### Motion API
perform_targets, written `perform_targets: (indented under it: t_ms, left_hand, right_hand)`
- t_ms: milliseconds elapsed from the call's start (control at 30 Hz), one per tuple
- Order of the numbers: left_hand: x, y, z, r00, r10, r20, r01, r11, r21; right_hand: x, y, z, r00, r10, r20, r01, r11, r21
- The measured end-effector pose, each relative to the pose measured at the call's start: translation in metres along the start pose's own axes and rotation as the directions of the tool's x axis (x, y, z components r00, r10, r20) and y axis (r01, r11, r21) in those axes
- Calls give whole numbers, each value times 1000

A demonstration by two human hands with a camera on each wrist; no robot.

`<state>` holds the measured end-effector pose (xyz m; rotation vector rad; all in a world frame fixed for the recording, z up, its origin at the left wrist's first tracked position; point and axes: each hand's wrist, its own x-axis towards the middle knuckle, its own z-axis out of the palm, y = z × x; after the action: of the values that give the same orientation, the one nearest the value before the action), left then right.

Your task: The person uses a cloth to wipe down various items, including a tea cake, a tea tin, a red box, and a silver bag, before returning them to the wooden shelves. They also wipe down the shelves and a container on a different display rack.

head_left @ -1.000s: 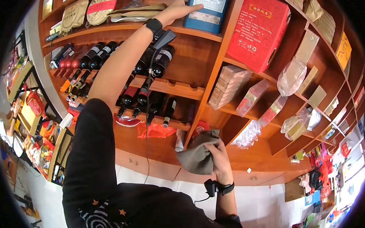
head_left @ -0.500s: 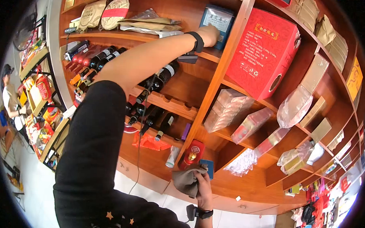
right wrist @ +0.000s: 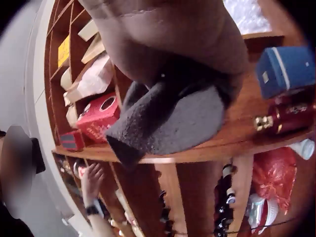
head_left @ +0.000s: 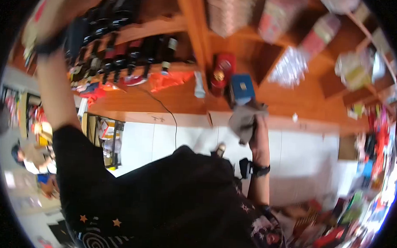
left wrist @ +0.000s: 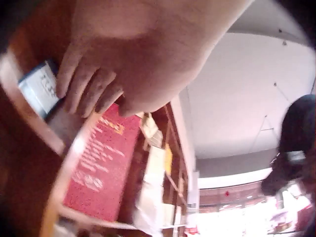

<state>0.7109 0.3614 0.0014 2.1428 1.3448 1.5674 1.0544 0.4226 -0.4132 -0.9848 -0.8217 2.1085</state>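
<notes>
My right hand (head_left: 260,141) grips a bunched grey cloth (head_left: 243,124) in front of the shelf's lower ledge. In the right wrist view the cloth (right wrist: 173,121) hangs in folds below the palm. A blue box (head_left: 242,88) and a red bottle with a gold top (head_left: 219,76) stand just behind it. My left hand (head_left: 58,14) is a blur at the upper left of the head view. In the left wrist view its bare fingers (left wrist: 81,89) are loosely bent with nothing between them; a blue tin with a pale label (left wrist: 39,91) shows beside them.
Dark wine bottles (head_left: 133,56) lie in the rack at left, with a red plastic bag (head_left: 169,80) below. A large red box (left wrist: 106,168) sits on the shelf. Clear plastic wrapping (head_left: 290,68) lies on the right. A thin cable (head_left: 166,107) hangs down to the floor.
My left hand has left the blue tin and swung left along the shelf. The head view has tipped downward. My right hand still holds the cloth, now by the blue box.
</notes>
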Motion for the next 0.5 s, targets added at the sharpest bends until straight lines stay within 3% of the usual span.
perform_targets:
  t_ms: [33,67,100,133,167,200,233,267,300,333,367,400,433,467,500]
  left_hand:
    - [-34,30,46,970,140,201,-240,711,662]
    - [-66,28,68,1000,-1,-28,16,847,531]
    - [-106,2,88,954,-200,-224,269,902,339]
    - [-159,-46,117,850,-496,-179,480,868,-126]
    - [-154,-45,160,911,-362,196,252,867,430]
    - [-177,-77,201,841,-478,253,397,863,312]
    - [-191,-117,237,819,-501,279,435,860,265]
    - [-215,-180,277,796,-564,221,573,819,25]
    - [-221,-226,304,803,-568,177,592,795,-131]
    - [-218,-252,321,809,-574,127,584,760,-285]
    - [-209,-257,329,806,-577,131,587,754,-294]
    - [-196,-256,333,752,-648,120,480,414,-773]
    - [-186,-256,336,685,-710,161,175,-53,-983]
    - [-181,-261,339,673,-719,173,181,-67,-981]
    - [-175,-267,341,647,-751,132,36,-143,-989]
  right_hand:
    - [12,12,-17,993,-118,31,109,971,215]
    - [7,10,-44,989,-16,147,-16,976,216]
    - [4,16,-54,998,-50,47,36,969,246]
    - [4,20,-62,996,-81,-39,89,960,267]
    - [12,36,-89,994,-77,-77,95,960,263]
    - [24,58,-139,998,-31,60,17,976,216]
    - [32,70,-152,996,-57,-68,69,979,191]
    - [37,74,-160,977,-80,-196,111,982,156]
    - [40,67,-156,953,-216,-211,233,970,62]
    - [45,57,-147,934,-152,-324,169,985,23]
    - [56,50,-142,922,-273,-277,257,962,-91]
    - [67,44,-135,898,-381,-217,343,919,-196]
    - [73,34,-123,888,-418,-190,367,895,-253]
    - [74,22,-109,880,-447,-162,386,870,-307]
    - [76,15,-101,911,-388,-142,341,899,-273]
